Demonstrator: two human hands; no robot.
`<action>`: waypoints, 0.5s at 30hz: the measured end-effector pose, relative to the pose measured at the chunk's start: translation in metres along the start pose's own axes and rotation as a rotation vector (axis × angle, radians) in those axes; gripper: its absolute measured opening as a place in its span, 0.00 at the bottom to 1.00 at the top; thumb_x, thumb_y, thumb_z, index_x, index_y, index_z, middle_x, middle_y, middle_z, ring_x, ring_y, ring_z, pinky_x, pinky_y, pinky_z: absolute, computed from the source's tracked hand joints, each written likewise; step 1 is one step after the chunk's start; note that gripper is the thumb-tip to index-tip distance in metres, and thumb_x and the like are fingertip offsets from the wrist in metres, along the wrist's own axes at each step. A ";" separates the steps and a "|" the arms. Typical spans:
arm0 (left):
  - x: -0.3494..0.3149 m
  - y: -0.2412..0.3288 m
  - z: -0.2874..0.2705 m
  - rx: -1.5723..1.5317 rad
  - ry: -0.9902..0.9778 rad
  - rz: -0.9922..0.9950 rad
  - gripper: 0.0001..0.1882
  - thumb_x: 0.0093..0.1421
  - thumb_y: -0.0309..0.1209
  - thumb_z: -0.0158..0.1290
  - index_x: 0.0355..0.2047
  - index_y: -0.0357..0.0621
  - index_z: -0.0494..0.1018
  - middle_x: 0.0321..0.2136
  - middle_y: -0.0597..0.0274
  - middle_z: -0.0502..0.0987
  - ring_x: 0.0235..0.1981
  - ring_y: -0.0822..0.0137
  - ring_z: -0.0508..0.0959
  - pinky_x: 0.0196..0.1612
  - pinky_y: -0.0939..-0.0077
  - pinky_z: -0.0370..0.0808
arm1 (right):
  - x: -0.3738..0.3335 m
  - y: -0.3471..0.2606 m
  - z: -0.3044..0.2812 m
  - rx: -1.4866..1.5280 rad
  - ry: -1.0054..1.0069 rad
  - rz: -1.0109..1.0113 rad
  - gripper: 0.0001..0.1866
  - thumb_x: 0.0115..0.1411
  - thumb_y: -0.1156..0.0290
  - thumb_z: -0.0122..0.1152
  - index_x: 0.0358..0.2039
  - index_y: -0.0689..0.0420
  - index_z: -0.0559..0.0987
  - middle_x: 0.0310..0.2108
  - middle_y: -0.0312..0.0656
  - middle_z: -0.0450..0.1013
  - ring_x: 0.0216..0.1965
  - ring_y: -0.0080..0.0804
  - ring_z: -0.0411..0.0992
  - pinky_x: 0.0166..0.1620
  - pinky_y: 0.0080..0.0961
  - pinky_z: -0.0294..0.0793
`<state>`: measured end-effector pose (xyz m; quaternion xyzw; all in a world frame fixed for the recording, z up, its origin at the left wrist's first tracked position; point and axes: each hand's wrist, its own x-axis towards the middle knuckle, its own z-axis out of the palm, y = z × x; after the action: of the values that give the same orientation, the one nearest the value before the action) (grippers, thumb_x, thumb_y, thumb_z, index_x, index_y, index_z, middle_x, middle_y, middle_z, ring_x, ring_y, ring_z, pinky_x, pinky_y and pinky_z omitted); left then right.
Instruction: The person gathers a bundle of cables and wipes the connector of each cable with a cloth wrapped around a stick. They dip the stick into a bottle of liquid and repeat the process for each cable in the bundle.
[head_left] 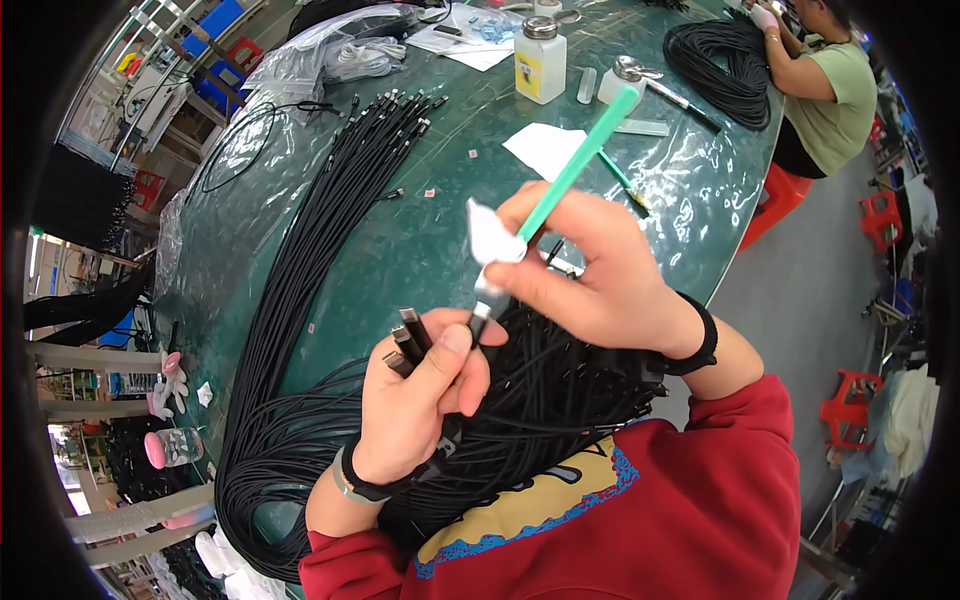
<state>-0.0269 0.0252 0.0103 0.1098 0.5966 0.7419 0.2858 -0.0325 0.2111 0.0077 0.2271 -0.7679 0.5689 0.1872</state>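
Note:
Several black cables with flat metal-tipped plugs (408,340) are gripped in my left hand (400,420). One plug (480,314) is pinched between its thumb and fingers and points up and away. My right hand (610,275) is closed on a white cloth (490,232) and a flat green stick (583,155) that slants up to the right. The lower end of the cloth is at the tip of the pinched plug; its exact contact is hidden by the fingers. A thick heap of black cables (550,385) lies beneath both hands, against my body.
A long bundle of black cables (290,280) curves along the left of the green table (450,150). Far back stand a white dispenser bottle (540,65), a smaller one (615,85) and a clear plastic bag (330,45). A co-worker (835,90) sits far right beside coiled cables (715,65); red stools (850,410) stand rightward.

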 end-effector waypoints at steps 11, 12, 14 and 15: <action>-0.001 0.001 0.005 0.102 0.173 0.149 0.09 0.52 0.24 0.50 0.32 0.30 0.69 0.13 0.68 0.66 0.12 0.80 0.60 0.17 0.88 0.55 | -0.009 0.001 0.001 0.259 0.168 0.138 0.10 0.49 0.79 0.58 0.32 0.63 0.69 0.26 0.36 0.68 0.28 0.19 0.66 0.32 0.17 0.65; -0.001 0.001 0.005 0.102 0.172 0.148 0.09 0.52 0.24 0.50 0.32 0.30 0.69 0.13 0.68 0.66 0.12 0.80 0.60 0.17 0.88 0.55 | -0.010 0.000 0.004 0.276 0.187 0.135 0.10 0.48 0.79 0.58 0.32 0.63 0.69 0.25 0.36 0.68 0.27 0.19 0.66 0.31 0.17 0.65; -0.002 -0.001 0.005 0.096 0.179 0.143 0.08 0.52 0.22 0.49 0.34 0.31 0.69 0.14 0.69 0.67 0.14 0.82 0.62 0.18 0.89 0.57 | -0.010 -0.008 0.009 0.160 0.131 0.065 0.10 0.48 0.79 0.58 0.31 0.63 0.69 0.25 0.37 0.68 0.26 0.20 0.66 0.29 0.17 0.65; -0.003 -0.002 0.005 0.094 0.182 0.141 0.08 0.53 0.21 0.49 0.35 0.31 0.70 0.14 0.70 0.67 0.15 0.83 0.63 0.19 0.89 0.57 | -0.010 -0.014 0.011 0.045 0.073 -0.006 0.10 0.47 0.79 0.58 0.31 0.62 0.69 0.24 0.37 0.67 0.24 0.20 0.66 0.28 0.16 0.64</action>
<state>-0.0217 0.0280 0.0097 0.0970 0.6449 0.7383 0.1722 -0.0171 0.1990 0.0101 0.2127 -0.7469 0.5934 0.2117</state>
